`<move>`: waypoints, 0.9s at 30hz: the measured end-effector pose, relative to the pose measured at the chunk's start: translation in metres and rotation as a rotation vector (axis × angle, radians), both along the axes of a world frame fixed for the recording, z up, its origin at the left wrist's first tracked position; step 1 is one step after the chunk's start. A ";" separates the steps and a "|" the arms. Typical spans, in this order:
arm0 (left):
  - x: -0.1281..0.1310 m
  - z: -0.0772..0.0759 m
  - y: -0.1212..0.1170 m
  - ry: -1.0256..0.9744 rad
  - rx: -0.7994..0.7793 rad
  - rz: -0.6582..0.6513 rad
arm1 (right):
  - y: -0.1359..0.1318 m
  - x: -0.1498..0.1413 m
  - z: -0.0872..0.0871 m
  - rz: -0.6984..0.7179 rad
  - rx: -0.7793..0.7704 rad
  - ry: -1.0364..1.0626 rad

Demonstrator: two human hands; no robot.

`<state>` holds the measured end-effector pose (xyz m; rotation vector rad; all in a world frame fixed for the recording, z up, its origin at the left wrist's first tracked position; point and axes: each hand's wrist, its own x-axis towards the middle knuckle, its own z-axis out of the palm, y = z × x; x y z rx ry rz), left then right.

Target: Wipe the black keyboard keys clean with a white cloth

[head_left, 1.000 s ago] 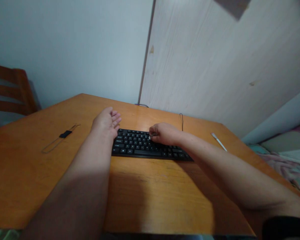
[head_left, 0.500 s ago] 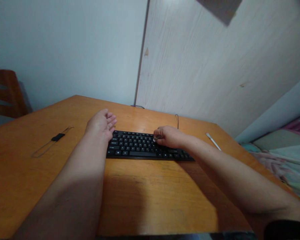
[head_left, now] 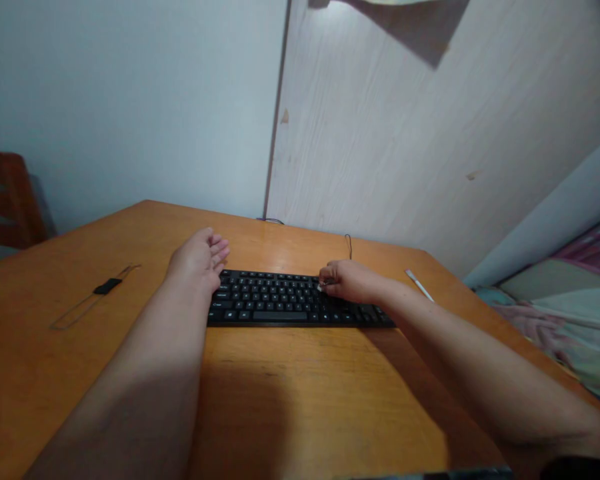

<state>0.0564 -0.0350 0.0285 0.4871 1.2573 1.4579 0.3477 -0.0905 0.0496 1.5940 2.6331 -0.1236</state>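
A black keyboard (head_left: 265, 299) lies flat on the wooden table. At its left end rests my left hand (head_left: 199, 259), palm side against the edge and fingers stretched out, holding nothing. My right hand (head_left: 349, 280) is over the right part of the keys. Its fingers are pinched together, and a small whitish tip shows beneath them on the keys; what they hold is too small to name. Part of the keyboard is hidden under this hand and its shadow.
On the wooden table (head_left: 300, 380), a black piece with a thin cord loop (head_left: 107, 287) lies left and a slim white stick-like tool (head_left: 419, 285) right. A cable (head_left: 349, 245) runs behind the keyboard. A wooden chair (head_left: 15, 200) stands left; bedding (head_left: 555, 327) lies right.
My right hand has moved a little to the right along the keys, still pinched. My left hand stays at the keyboard's left end. The whole view has shifted slightly.
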 end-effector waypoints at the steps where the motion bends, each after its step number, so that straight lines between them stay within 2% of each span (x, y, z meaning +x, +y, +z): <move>1: 0.000 0.000 0.000 -0.002 0.002 0.002 | -0.001 0.002 0.000 -0.009 0.002 -0.003; 15: 0.005 0.002 -0.002 0.046 0.009 0.008 | -0.007 0.032 -0.007 -0.088 0.012 0.024; 23: 0.009 0.002 -0.005 0.106 0.036 0.034 | -0.013 0.040 -0.003 -0.153 0.024 0.015; 27: 0.012 0.003 -0.005 0.122 0.045 0.047 | -0.015 0.044 -0.001 -0.225 0.052 0.116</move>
